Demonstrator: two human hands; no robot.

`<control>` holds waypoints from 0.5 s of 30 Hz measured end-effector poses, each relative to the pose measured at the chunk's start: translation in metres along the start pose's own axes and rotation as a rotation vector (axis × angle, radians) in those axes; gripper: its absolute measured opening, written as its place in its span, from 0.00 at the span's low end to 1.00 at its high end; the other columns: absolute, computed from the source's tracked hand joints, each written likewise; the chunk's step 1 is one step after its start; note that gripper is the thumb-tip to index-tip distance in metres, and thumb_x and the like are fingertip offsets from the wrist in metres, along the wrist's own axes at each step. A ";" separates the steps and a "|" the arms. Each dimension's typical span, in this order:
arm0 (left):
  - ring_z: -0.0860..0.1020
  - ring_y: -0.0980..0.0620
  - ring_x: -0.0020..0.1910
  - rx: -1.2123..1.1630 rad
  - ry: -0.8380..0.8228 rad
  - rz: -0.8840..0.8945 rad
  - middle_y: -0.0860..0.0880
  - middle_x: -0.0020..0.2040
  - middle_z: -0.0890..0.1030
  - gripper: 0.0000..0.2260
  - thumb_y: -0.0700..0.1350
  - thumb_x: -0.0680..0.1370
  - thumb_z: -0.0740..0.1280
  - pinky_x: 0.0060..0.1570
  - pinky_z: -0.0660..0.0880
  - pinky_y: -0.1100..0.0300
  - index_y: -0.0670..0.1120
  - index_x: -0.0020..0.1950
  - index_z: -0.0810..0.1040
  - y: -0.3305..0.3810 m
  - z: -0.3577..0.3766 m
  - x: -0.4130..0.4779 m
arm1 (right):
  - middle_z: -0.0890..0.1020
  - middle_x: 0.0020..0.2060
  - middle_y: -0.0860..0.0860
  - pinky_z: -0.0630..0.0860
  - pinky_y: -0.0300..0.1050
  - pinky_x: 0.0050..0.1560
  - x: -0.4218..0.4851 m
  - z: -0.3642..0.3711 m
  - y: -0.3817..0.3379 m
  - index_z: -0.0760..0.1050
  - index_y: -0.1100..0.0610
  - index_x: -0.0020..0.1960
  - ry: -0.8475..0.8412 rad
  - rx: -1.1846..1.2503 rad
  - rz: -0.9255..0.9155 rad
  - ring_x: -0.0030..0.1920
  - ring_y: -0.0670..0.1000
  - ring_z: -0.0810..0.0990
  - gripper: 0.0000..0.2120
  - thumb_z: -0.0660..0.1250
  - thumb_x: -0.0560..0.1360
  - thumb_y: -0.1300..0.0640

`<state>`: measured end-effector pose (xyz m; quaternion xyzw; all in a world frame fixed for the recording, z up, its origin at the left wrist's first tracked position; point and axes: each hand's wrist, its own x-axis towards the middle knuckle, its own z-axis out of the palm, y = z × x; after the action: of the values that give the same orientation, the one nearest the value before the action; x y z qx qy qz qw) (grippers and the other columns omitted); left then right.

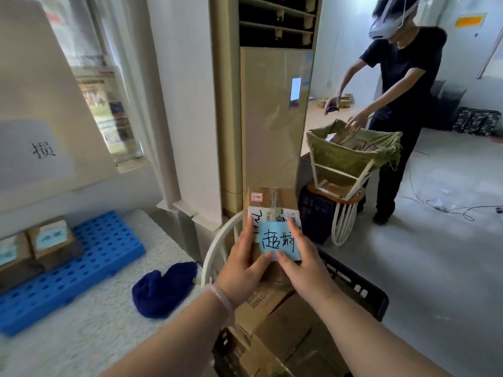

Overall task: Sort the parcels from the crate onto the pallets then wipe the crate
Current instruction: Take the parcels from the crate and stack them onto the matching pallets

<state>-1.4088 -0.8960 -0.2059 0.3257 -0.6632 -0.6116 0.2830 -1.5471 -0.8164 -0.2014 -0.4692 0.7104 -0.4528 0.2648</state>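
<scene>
**Both hands gripped a labelled parcel above the crate**

We saw both forearms reach forward and meet at one brown cardboard parcel (272, 198), held upright over the far end of the black crate (362, 292), just off the desk's (81, 336) right edge. The left hand (241, 263), a pale bracelet (223, 297) on its wrist, clasped the parcel's left edge, thumb laid across the front and fingers curled behind. The right hand (303, 265) clasped the right edge, thumb pressed on the lower rim of a blue note (277, 240) and forefinger stretched up beside it.

The note bore black handwriting; we read the first character as "超", the second we could not tell. Above it sat a white shipping label (272, 213) with a barcode, and a small red-stamped sticker (256, 197), both too small to read.

More cardboard parcels (275, 322) lay in the crate. On the desk's left side a blue pallet (81, 270) carried two boxes (51, 238) with blue labels, blurred. A dark blue cloth (163, 289) lay near the desk's right edge. A board (43, 77) at the left showed "损".
</scene>
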 end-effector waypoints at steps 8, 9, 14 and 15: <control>0.66 0.56 0.72 0.233 0.127 0.106 0.56 0.73 0.64 0.39 0.59 0.69 0.73 0.68 0.72 0.51 0.74 0.72 0.52 -0.013 -0.104 -0.026 | 0.63 0.69 0.44 0.73 0.46 0.61 0.026 0.081 -0.045 0.49 0.28 0.74 -0.143 -0.082 -0.071 0.63 0.45 0.67 0.33 0.64 0.78 0.44; 0.67 0.55 0.71 0.239 0.144 0.094 0.56 0.73 0.64 0.40 0.62 0.67 0.73 0.67 0.73 0.50 0.76 0.70 0.52 -0.017 -0.120 -0.033 | 0.63 0.68 0.44 0.73 0.46 0.62 0.028 0.097 -0.051 0.50 0.29 0.74 -0.159 -0.076 -0.085 0.63 0.44 0.67 0.33 0.65 0.78 0.45; 0.67 0.57 0.70 0.330 0.256 0.044 0.58 0.71 0.65 0.42 0.65 0.63 0.73 0.70 0.69 0.53 0.76 0.68 0.49 -0.030 -0.219 -0.073 | 0.63 0.67 0.45 0.73 0.46 0.67 0.032 0.201 -0.092 0.54 0.31 0.74 -0.230 -0.008 -0.180 0.64 0.43 0.69 0.34 0.69 0.77 0.50; 0.67 0.56 0.70 0.342 0.282 0.018 0.58 0.70 0.64 0.42 0.65 0.62 0.72 0.70 0.69 0.54 0.75 0.67 0.49 -0.033 -0.241 -0.084 | 0.63 0.67 0.45 0.72 0.46 0.67 0.032 0.226 -0.101 0.54 0.32 0.74 -0.254 -0.013 -0.189 0.65 0.43 0.68 0.34 0.69 0.77 0.49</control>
<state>-1.1667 -0.9832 -0.2142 0.4452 -0.7141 -0.4360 0.3189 -1.3366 -0.9494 -0.2115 -0.5893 0.6266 -0.4080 0.3058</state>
